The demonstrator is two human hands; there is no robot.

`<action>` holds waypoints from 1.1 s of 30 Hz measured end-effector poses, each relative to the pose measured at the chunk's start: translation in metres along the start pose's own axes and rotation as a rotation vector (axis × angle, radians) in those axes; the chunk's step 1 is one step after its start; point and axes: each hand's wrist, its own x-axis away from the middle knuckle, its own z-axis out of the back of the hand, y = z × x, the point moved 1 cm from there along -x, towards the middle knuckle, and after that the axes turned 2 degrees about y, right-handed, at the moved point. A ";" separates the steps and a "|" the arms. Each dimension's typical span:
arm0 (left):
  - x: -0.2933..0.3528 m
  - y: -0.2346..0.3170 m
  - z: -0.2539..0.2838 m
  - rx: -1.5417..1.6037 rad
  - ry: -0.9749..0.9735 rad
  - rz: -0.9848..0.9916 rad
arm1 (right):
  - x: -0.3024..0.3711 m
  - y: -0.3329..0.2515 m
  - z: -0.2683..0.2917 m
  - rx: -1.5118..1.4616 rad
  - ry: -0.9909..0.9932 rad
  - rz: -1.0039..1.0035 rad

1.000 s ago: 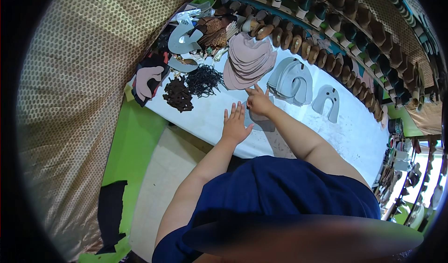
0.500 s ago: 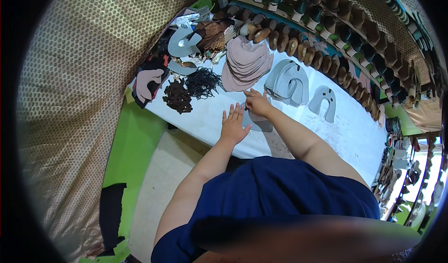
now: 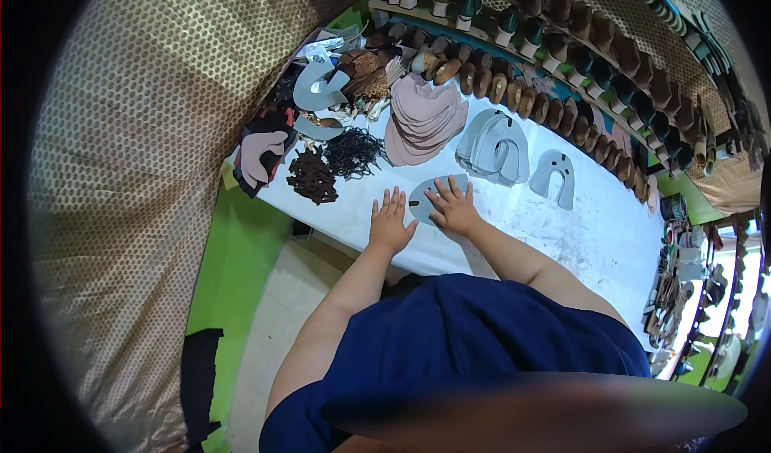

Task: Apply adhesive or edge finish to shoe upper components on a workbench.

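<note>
A grey shoe-upper piece [image 3: 423, 195] lies on the white table before me, with a small dark strip on its left edge. My right hand [image 3: 453, 206] rests on its right side, fingers spread. Just left of the piece, my left hand [image 3: 391, 226] is laid on the tabletop, fingers stretched out and holding nothing. Beyond the hands stands a stack of pinkish pieces [image 3: 426, 120]. To its right are a stack of grey arch-shaped pieces [image 3: 491, 149] and, farther along, a grey arch-shaped piece [image 3: 552, 180] bearing dark strips.
Piles of dark brown strips [image 3: 312, 177] and thin black strips [image 3: 353, 151] lie on the left of the white table [image 3: 594, 248]. Rows of wooden-looking shoe forms [image 3: 526, 104] line its far edge. Heeled shoes [image 3: 507, 26] fill a shelf behind. A patterned curtain [image 3: 152, 132] hangs at left.
My right hand has gone from pointing near the pinkish stack to lying spread on the grey piece. A dark strip now shows on that piece's left edge. My left hand has shifted slightly left.
</note>
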 end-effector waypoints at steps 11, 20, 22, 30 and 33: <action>0.036 -0.103 0.027 -0.113 0.019 0.021 | 0.023 -0.023 -0.018 -0.030 0.185 -0.110; 0.057 -0.206 0.055 -0.202 0.130 0.219 | 0.043 -0.039 -0.031 -0.066 0.194 -0.214; 0.051 -0.223 0.066 -0.200 0.309 0.334 | 0.043 -0.040 -0.028 -0.064 0.165 -0.228; 0.018 -0.273 0.100 -0.128 0.433 0.502 | 0.045 -0.044 -0.023 -0.104 0.154 -0.275; 0.004 -0.276 0.103 -0.085 0.443 0.533 | 0.043 -0.042 -0.027 -0.092 0.162 -0.278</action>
